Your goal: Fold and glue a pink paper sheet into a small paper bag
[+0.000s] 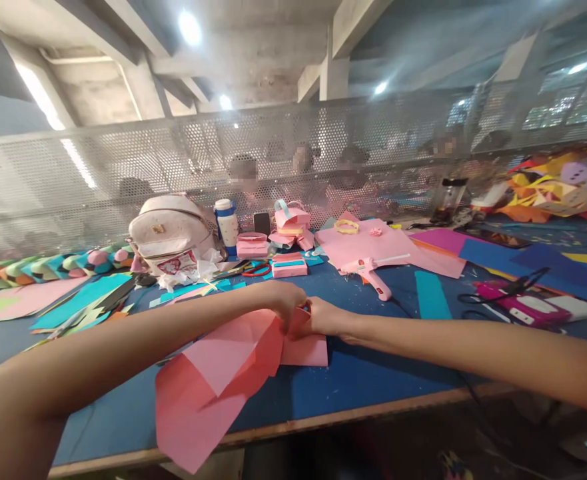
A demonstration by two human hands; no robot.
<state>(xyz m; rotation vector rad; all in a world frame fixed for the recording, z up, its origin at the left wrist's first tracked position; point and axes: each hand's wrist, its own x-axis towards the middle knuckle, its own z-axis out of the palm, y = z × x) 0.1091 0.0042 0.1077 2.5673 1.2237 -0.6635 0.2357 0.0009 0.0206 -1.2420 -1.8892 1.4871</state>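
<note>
Both my arms reach forward over a blue table [363, 380]. My left hand [286, 301] and my right hand [319, 316] meet at the middle, fingers closed on the top edge of a large folded pink paper sheet [223, 373]. The sheet lies creased on the table and its lower corner hangs past the near edge. A smaller flat part of the same pink paper [306, 350] lies under my right hand.
A pink glue gun [370, 272] lies beyond my hands. A white backpack [170, 233], a bottle [227, 223], small pink paper boxes [289, 265] and paper scraps stand further back. Coloured sheets cover left and right sides. People sit behind a perforated metal screen [98, 167].
</note>
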